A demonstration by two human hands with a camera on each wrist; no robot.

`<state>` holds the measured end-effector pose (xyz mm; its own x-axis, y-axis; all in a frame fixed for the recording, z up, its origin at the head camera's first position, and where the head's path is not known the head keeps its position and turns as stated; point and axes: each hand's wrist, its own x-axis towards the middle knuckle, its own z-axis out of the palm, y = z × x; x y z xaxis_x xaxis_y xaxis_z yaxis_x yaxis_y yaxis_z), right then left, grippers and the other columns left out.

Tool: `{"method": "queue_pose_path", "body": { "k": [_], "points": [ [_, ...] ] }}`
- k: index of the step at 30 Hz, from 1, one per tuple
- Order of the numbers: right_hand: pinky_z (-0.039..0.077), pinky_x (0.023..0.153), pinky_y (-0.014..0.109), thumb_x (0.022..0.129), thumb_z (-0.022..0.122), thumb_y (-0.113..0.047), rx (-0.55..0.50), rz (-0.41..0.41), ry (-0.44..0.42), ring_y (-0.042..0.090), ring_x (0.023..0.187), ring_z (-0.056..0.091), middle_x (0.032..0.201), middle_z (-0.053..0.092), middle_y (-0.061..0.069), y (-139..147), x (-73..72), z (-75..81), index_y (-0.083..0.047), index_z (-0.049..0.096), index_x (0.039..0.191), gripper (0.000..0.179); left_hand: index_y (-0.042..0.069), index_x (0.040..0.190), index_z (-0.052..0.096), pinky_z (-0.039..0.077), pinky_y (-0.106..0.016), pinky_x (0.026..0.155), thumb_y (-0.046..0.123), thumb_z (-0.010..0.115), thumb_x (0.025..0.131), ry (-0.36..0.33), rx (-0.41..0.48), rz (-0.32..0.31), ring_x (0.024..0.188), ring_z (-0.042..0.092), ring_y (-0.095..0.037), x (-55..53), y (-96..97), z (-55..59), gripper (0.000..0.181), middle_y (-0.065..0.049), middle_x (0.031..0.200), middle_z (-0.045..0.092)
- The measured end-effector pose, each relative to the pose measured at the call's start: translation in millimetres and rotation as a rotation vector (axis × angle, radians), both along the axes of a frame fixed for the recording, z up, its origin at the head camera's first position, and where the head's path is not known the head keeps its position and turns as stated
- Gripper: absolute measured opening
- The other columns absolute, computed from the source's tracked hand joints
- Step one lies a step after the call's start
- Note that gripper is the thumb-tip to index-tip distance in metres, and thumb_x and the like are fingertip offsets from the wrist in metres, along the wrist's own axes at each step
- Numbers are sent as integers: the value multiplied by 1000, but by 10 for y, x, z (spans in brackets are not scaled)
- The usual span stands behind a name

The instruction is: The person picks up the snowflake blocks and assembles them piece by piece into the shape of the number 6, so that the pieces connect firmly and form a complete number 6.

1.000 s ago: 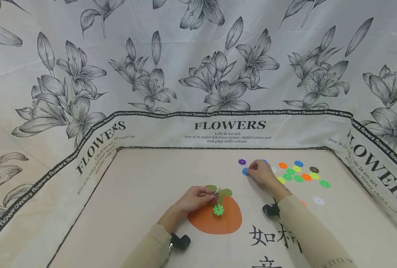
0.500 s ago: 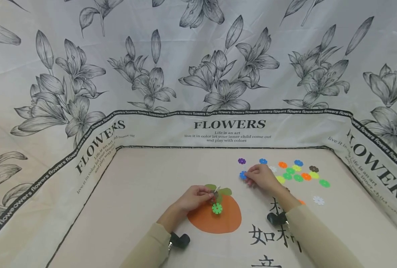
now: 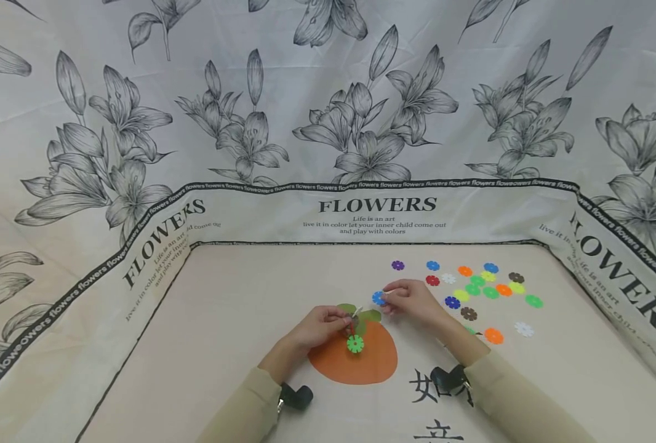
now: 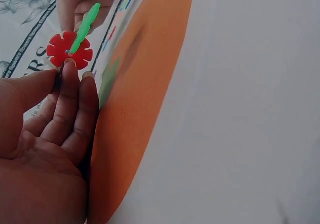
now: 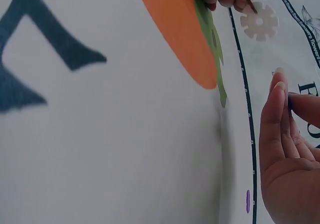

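Note:
My left hand (image 3: 321, 324) pinches a small cluster of joined notched plastic discs between thumb and fingers. In the cluster are a green disc (image 3: 355, 344) seen face-on, a red disc (image 4: 57, 50) and a white disc (image 5: 259, 22); a brownish piece is partly hidden by the fingers. My right hand (image 3: 416, 303) pinches a blue notched disc (image 3: 378, 298) by its edge. The blue disc is just right of the cluster and apart from it. In the right wrist view, the fingers mostly hide the blue disc. Both hands are over a printed orange persimmon (image 3: 356, 366) or beside it.
Several loose notched discs lie on the right of the table, among them a purple disc (image 3: 397, 265), a red disc (image 3: 432, 280), a dark blue disc (image 3: 452, 303) and a large orange disc (image 3: 493, 336). Black printed characters (image 3: 439, 431) mark the cloth near the front. Flowered fabric walls (image 3: 372, 215) enclose the table.
My right hand has moved left and nearer, carrying the blue disc from the loose discs toward the cluster. The left hand stays almost in place, still pinching the cluster.

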<state>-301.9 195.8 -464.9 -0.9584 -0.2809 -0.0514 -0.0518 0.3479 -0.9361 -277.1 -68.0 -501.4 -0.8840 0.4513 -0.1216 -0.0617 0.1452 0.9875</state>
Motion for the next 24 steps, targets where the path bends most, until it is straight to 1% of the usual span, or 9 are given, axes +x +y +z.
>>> {"method": "queue_pose_path", "body": {
  "k": [5, 11, 13, 17, 20, 24],
  "points": [
    [61, 79, 33, 101, 64, -11, -47, 47, 14, 24, 79, 72, 88, 75, 18, -102, 57, -32, 11, 57, 133, 40, -5, 111, 68, 53, -25, 85, 12, 62, 102, -3, -21, 13, 85, 66, -10, -4, -1, -8, 19, -4, 88, 73],
    [61, 79, 32, 102, 61, -8, -104, 89, 12, 18, 77, 70, 86, 74, 16, -170, 100, -77, 12, 61, 129, 34, -5, 109, 66, 52, -25, 86, 12, 61, 103, 12, -10, 0, 84, 66, -11, -5, -7, -19, 19, -4, 86, 73],
    [61, 79, 31, 102, 61, -7, -120, 97, 8, 16, 77, 69, 87, 73, 16, -187, 110, -87, 12, 62, 127, 32, -5, 109, 66, 51, -25, 88, 13, 61, 103, 7, -6, -3, 85, 66, -11, -9, -8, -21, 19, -3, 86, 72],
    [60, 79, 29, 102, 61, -7, -142, 96, -5, 16, 77, 68, 93, 71, 24, -216, 115, -98, 12, 64, 124, 29, -5, 108, 66, 50, -26, 90, 13, 60, 104, 9, -9, -7, 85, 66, -12, -15, -12, -27, 19, -3, 85, 72],
    [60, 80, 28, 102, 60, -7, -146, 88, -5, 16, 78, 68, 98, 69, 31, -231, 118, -98, 11, 65, 123, 28, -5, 107, 66, 50, -25, 90, 14, 60, 104, 8, -6, -10, 85, 66, -12, -20, -12, -36, 19, -2, 85, 72],
    [60, 80, 31, 103, 59, -7, -164, 78, -6, 19, 79, 69, 99, 70, 31, -255, 131, -67, 13, 62, 126, 31, -5, 107, 66, 50, -26, 91, 14, 61, 104, 7, -8, -5, 85, 66, -11, -22, -13, -32, 20, -3, 85, 72]
  ]
}}
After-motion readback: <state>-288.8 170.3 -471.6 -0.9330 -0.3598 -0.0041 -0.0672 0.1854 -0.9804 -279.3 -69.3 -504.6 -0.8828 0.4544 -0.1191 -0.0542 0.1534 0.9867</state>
